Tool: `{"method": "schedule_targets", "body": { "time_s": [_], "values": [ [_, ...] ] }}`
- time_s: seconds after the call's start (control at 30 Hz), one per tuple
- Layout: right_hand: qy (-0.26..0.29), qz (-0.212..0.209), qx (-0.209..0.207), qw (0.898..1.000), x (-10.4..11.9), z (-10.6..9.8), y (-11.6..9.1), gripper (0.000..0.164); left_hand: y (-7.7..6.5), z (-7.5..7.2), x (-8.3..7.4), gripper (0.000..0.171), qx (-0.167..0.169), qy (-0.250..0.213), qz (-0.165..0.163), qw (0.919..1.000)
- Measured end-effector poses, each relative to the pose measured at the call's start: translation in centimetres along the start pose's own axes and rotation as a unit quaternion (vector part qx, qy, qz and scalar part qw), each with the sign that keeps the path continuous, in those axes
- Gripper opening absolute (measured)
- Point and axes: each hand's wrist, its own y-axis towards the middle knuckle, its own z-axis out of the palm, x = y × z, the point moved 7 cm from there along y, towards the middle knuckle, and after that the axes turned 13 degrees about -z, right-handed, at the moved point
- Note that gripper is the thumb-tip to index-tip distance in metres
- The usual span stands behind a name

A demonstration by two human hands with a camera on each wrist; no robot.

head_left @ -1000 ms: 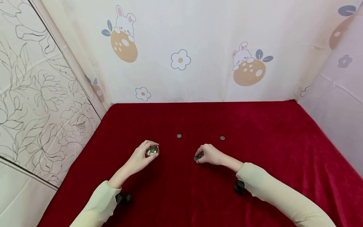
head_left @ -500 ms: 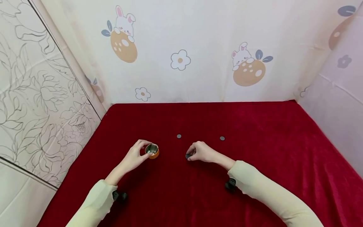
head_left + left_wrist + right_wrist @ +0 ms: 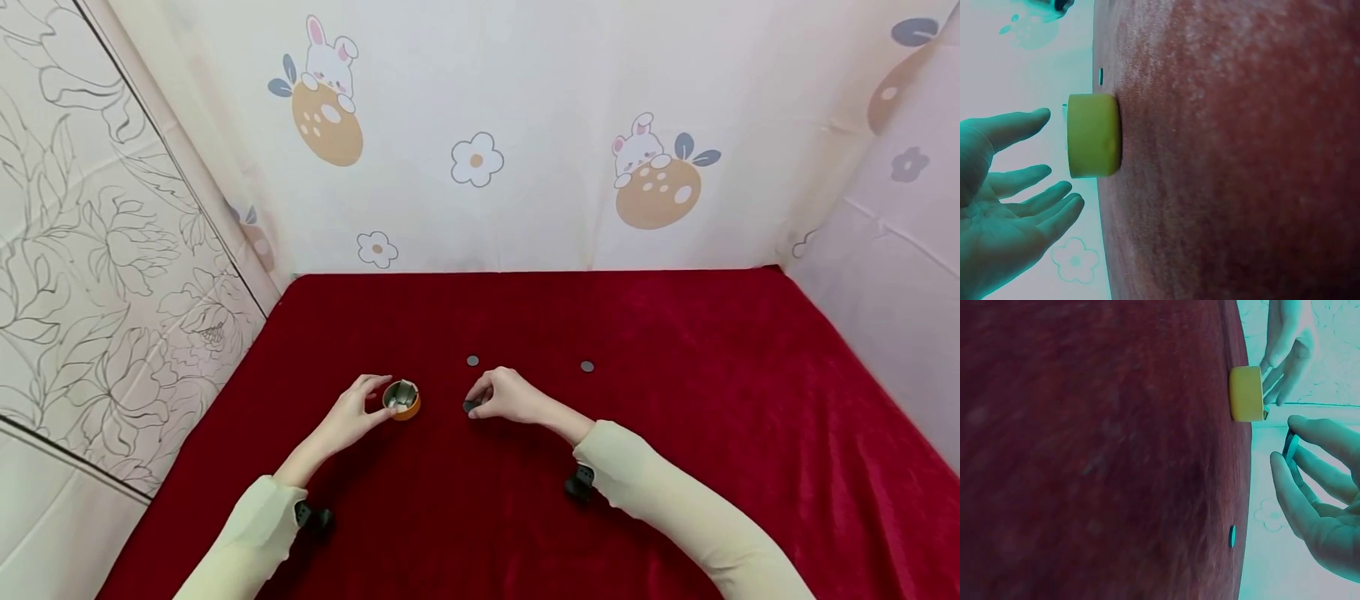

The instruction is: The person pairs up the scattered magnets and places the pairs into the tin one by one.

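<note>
"Your left hand (image 3: 348,417), loose-fingered and empty, is beside the orange tub (image 3: 406,413), upright on the counter (image 3: 450,517)."
"Likely to leave its mouth uncovered!"
"Then a dark disc (image 3: 469,407), pinched above the counter by your right hand (image 3: 510,397)."
"By its rim, probably for thinness! A flat disc (image 3: 472,361) lies behind, another disc (image 3: 587,367) farther right."

Orange round container (image 3: 408,413): one. Dark discs (image 3: 587,367): three in total, comprising two on the worktop (image 3: 480,517) and one held. Hands (image 3: 352,418): two. Pale sleeves (image 3: 667,492): two. Black wrist devices (image 3: 579,485): two. Rabbit figures (image 3: 326,75) printed on the rear curtain (image 3: 555,83): two. White flowers (image 3: 477,158) on the same curtain: two.
</note>
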Motion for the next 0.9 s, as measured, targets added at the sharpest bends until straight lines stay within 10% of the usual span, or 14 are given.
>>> {"method": "schedule_targets", "body": {
  "time_s": [0.9],
  "values": [
    [0.040,0.035,-0.066,0.996,0.8,3.0,4.1,0.020,1.0,1.1,1.5,0.050,0.072,-0.088,-0.033,0.9930]
  ]
}}
